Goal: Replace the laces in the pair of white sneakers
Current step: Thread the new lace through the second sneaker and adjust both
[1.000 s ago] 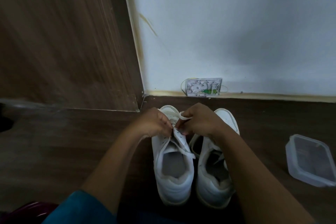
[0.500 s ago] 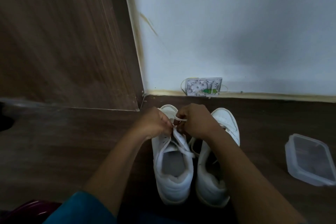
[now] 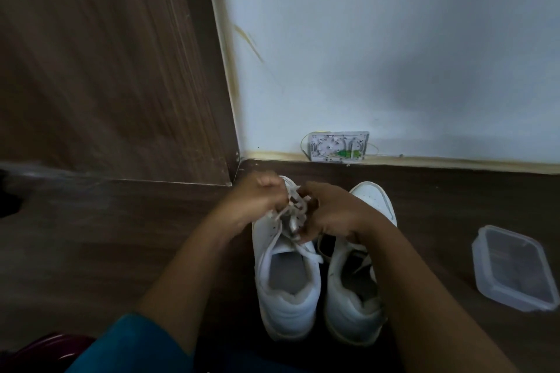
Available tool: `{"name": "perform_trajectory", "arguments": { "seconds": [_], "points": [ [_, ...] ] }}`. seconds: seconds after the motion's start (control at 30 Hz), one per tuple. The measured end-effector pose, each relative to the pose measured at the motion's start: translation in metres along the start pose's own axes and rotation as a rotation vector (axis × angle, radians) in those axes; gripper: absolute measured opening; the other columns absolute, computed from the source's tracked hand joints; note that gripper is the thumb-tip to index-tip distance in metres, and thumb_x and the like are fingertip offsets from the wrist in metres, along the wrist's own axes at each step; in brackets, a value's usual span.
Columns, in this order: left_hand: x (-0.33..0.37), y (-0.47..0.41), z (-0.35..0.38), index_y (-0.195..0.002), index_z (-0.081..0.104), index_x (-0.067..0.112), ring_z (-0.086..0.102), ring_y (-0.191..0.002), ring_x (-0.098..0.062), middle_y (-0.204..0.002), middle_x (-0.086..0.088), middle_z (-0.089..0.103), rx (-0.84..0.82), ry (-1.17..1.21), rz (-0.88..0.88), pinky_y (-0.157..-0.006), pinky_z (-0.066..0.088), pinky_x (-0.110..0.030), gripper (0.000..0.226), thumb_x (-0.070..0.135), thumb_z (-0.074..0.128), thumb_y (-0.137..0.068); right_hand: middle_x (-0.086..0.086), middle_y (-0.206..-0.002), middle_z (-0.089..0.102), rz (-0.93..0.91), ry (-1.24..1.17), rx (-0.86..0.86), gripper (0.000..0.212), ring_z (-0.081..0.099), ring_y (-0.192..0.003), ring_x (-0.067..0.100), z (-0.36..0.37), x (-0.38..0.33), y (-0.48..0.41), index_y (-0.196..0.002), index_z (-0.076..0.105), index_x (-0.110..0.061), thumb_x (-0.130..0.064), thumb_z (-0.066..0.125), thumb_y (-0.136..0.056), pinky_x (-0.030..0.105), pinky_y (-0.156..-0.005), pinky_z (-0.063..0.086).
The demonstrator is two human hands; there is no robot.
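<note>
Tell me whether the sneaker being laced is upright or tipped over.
Upright. The left sneaker sits on its sole on the floor, opening facing up; the left hand and right hand grip its lace.

Wall: a pale, plain wall (image 3: 394, 54) fills the upper right, with a yellowish streak (image 3: 248, 42) near its left edge.
Panel: a brown wood-grain panel (image 3: 106, 70) stands at the left and meets the wall in a corner.
Floor: a dark wood-look floor (image 3: 91, 236) runs below both.
Base of wall: a thin yellowish strip (image 3: 454, 162) follows the floor line; a small white box (image 3: 338, 146) with a green part sits there.
Light: dim, with a soft grey shadow on the wall.
</note>
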State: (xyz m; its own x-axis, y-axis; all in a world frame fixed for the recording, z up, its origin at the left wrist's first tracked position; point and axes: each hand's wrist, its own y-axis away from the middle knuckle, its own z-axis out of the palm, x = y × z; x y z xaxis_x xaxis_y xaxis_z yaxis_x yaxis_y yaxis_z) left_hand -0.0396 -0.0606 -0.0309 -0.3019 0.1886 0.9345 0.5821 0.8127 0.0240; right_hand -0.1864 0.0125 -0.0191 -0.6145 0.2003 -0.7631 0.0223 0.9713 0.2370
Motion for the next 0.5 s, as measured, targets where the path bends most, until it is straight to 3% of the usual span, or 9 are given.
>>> {"name": "perform_trajectory", "arguments": {
  "seconds": [0.1, 0.17, 0.23, 0.3, 0.4, 0.5],
  "points": [
    [0.017, 0.005, -0.013, -0.054, 0.061, 0.012, 0.068, -0.090, -0.023, -0.069, -0.005, 0.066, -0.074, 0.638, -0.014, -0.082, 0.053, -0.029, 0.018, 0.000, 0.053, -0.064, 0.008, -0.104, 0.064, 0.096, -0.098, -0.008, 0.073, 0.064, -0.089, 0.020, -0.001, 0.002, 0.002, -0.115, 0.049, -0.015, -0.003, 0.086, -0.053, 0.039, -0.079, 0.057],
    [0.027, 0.008, -0.017, -0.066, 0.056, 0.007, 0.070, -0.077, -0.029, -0.071, -0.012, 0.066, -0.114, 0.902, -0.007, -0.084, 0.054, -0.042, 0.014, -0.002, 0.050, -0.074, 0.003, -0.088, 0.064, 0.038, -0.153, -0.006, 0.065, 0.064, -0.072, 0.011, -0.003, 0.000, 0.004, -0.111, 0.047, -0.019, 0.000, 0.083, -0.060, 0.029, -0.061, 0.057],
    [0.032, 0.009, -0.013, -0.070, 0.050, 0.006, 0.067, -0.061, -0.025, -0.065, -0.013, 0.062, -0.070, 0.863, -0.007, -0.079, 0.056, -0.044, 0.020, -0.005, 0.039, -0.083, -0.001, -0.073, 0.062, -0.073, -0.138, 0.010, 0.036, 0.060, -0.055, 0.005, -0.002, -0.006, 0.005, -0.101, 0.058, -0.016, -0.003, 0.076, -0.073, 0.021, -0.051, 0.052],
    [0.033, 0.006, -0.009, -0.065, 0.052, 0.008, 0.063, -0.055, -0.022, -0.062, -0.011, 0.059, -0.023, 0.844, 0.016, -0.072, 0.057, -0.040, 0.029, -0.006, 0.038, -0.086, 0.003, -0.066, 0.062, -0.161, -0.076, 0.046, 0.003, 0.060, -0.050, 0.010, 0.000, -0.010, 0.003, -0.085, 0.066, -0.007, -0.005, 0.067, -0.083, 0.024, -0.052, 0.054],
    [0.030, 0.004, -0.012, -0.067, 0.058, 0.013, 0.056, -0.059, -0.017, -0.065, -0.004, 0.061, -0.002, 0.783, 0.079, -0.060, 0.050, -0.030, 0.023, -0.002, 0.050, -0.083, 0.005, -0.060, 0.064, -0.235, -0.086, 0.209, 0.020, 0.061, -0.047, 0.010, 0.000, -0.016, 0.001, -0.067, 0.066, -0.010, -0.001, 0.063, -0.085, 0.025, -0.053, 0.054],
    [0.016, 0.006, -0.016, -0.088, 0.061, 0.012, 0.056, -0.060, -0.014, -0.073, 0.000, 0.066, -0.151, 0.460, -0.042, -0.053, 0.042, -0.023, 0.026, -0.011, 0.053, -0.079, 0.008, -0.056, 0.059, -0.350, -0.535, 0.392, 0.027, 0.055, -0.044, 0.008, -0.007, -0.031, 0.007, -0.062, 0.059, -0.007, 0.009, 0.059, -0.084, 0.022, -0.047, 0.050]
  ]
}}
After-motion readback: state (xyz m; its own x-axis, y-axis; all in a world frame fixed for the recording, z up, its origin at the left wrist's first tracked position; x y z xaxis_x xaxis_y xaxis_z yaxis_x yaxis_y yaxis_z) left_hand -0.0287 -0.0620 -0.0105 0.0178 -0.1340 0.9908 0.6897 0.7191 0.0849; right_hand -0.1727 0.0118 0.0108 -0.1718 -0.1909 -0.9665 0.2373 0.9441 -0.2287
